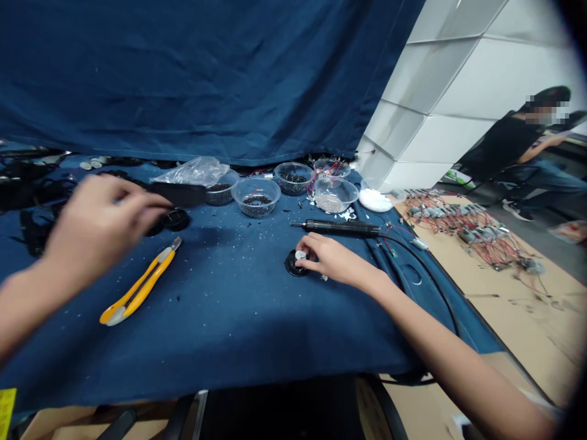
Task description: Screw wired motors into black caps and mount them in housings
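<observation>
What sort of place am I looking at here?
Probably a small assembly workshop: clear plastic tubs hold small parts, what looks like a corded electric screwdriver lies on the blue cloth, and grey parts with red wires are spread out to the right.
</observation>
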The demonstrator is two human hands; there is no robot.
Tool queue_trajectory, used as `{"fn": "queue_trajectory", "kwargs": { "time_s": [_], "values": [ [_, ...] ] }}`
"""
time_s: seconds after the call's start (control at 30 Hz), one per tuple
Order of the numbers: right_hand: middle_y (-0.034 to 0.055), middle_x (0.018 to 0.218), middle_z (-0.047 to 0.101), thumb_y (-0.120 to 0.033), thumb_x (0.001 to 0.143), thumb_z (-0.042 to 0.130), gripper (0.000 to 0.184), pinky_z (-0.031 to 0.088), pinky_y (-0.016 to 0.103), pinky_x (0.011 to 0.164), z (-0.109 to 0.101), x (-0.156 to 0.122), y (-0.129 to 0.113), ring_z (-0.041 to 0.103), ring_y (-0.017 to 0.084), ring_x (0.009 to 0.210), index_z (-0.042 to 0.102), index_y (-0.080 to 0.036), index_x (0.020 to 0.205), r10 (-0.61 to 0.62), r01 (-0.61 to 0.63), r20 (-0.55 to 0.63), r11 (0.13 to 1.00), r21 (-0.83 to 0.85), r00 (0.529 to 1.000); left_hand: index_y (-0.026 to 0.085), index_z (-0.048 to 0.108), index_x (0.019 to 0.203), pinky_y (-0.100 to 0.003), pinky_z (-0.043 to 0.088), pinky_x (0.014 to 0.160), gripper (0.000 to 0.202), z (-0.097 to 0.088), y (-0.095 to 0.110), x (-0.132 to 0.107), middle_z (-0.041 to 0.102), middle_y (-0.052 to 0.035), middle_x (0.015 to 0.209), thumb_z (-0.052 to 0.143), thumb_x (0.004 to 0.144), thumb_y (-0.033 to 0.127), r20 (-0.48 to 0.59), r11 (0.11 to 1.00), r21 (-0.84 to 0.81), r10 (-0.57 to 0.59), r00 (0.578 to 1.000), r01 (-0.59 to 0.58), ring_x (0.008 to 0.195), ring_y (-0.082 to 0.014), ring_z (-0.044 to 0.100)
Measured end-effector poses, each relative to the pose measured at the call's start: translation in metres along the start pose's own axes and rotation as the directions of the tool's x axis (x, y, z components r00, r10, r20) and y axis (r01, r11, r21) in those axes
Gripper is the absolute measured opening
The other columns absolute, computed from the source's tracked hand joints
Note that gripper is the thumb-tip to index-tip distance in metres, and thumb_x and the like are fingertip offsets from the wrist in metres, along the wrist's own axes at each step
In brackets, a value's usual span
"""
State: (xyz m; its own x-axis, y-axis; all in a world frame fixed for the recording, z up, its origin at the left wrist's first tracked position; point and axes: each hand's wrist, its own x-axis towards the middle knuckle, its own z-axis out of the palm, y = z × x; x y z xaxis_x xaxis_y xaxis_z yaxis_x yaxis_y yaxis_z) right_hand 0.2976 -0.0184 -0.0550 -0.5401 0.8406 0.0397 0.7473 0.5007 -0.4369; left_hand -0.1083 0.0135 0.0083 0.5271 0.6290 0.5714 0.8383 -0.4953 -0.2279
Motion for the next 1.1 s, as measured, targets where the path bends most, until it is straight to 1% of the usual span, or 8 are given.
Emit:
{"fn": "queue_trajectory", "kwargs": {
  "time_s": [0.07,0.17,0.27,0.37,0.5,0.57,0.77,1.1],
  "values": [
    [0.0046,0.096,0.057,-0.038,0.090,0.057,0.022,0.044,0.026,0.073,0.003,0.000,0.000,0.055,0.013,0.078,0.056,-0.018,0.100,0.002,-0.001,-0.006,0.997,0.078,1.000,0.020,0.065,0.105,-0.039,0.043,0.088,0.021,0.010,0.055,0.002,0.060,-0.0050,0.097,0.046,0.095,0.021,-0.005,0.956,-0.071,0.286,0.958,-0.285,0.094,-0.0192,0.053],
    [0.0035,0.095,0.056,-0.040,0.088,0.059,0.024,0.044,0.026,0.074,0.005,-0.001,0.000,0.055,0.013,0.077,0.057,-0.019,0.099,-0.010,0.012,-0.017,0.988,0.152,1.000,0.019,0.064,0.098,-0.039,0.042,0.092,0.026,0.029,0.107,-0.002,0.064,-0.0059,0.100,0.039,0.097,0.015,0.001,0.852,-0.273,0.465,0.886,-0.447,0.102,-0.0205,0.054],
    [0.0026,0.093,0.056,-0.042,0.086,0.061,0.026,0.044,0.026,0.075,0.008,-0.002,0.001,0.055,0.013,0.079,0.059,-0.019,0.098,-0.014,0.018,-0.021,0.974,0.225,1.000,0.018,0.064,0.096,-0.033,0.045,0.091,0.030,0.040,0.117,-0.006,0.064,-0.0081,0.101,0.034,0.098,0.017,0.058,0.807,-0.505,0.386,0.921,-0.306,0.103,-0.0191,0.055],
    [0.0028,0.095,0.057,-0.043,0.086,0.062,0.027,0.044,0.026,0.078,0.010,-0.001,0.003,0.056,0.013,0.084,0.059,-0.019,0.098,-0.017,0.028,-0.044,0.962,0.273,0.999,0.019,0.065,0.099,-0.031,0.046,0.093,0.038,0.045,0.099,-0.006,0.066,-0.0081,0.109,0.027,0.098,0.017,0.213,0.743,-0.666,0.276,0.937,-0.067,0.107,-0.0176,0.058],
    [0.0032,0.097,0.059,-0.041,0.086,0.062,0.025,0.044,0.028,0.081,0.012,0.002,0.004,0.056,0.014,0.088,0.059,-0.019,0.097,-0.030,0.048,-0.072,0.963,0.266,0.997,0.027,0.070,0.101,-0.033,0.049,0.095,0.037,0.048,0.072,-0.007,0.068,-0.0019,0.114,0.033,0.097,0.026,0.546,0.735,-0.643,0.245,0.801,0.214,0.105,-0.0183,0.063],
    [0.0034,0.097,0.059,-0.039,0.087,0.062,0.023,0.044,0.028,0.081,0.012,0.003,0.003,0.056,0.014,0.088,0.059,-0.019,0.099,-0.036,0.055,-0.074,0.961,0.273,0.997,0.028,0.069,0.104,-0.034,0.050,0.094,0.032,0.048,0.074,-0.010,0.066,-0.0020,0.119,0.040,0.095,0.035,0.579,0.756,-0.607,0.210,0.788,0.244,0.106,-0.0198,0.064],
    [0.0038,0.099,0.059,-0.036,0.085,0.064,0.023,0.045,0.029,0.084,0.016,0.005,0.003,0.057,0.015,0.090,0.061,-0.020,0.101,-0.019,0.052,-0.100,0.939,0.339,0.995,0.023,0.059,0.114,-0.041,0.052,0.089,0.040,0.048,0.126,-0.019,0.054,-0.0094,0.129,0.057,0.086,0.050,0.453,0.872,-0.476,0.136,0.881,0.111,0.107,-0.0252,0.060],
    [0.0032,0.098,0.060,-0.034,0.087,0.062,0.018,0.043,0.027,0.084,0.016,0.005,0.008,0.056,0.015,0.091,0.060,-0.020,0.099,-0.006,0.044,-0.116,0.943,0.330,0.993,0.021,0.063,0.116,-0.037,0.045,0.097,0.030,0.072,0.154,0.011,0.065,-0.0065,0.115,0.062,0.088,0.033,0.069,0.745,-0.643,0.290,0.955,-0.179,0.114,-0.0206,0.055]
  ]
}}
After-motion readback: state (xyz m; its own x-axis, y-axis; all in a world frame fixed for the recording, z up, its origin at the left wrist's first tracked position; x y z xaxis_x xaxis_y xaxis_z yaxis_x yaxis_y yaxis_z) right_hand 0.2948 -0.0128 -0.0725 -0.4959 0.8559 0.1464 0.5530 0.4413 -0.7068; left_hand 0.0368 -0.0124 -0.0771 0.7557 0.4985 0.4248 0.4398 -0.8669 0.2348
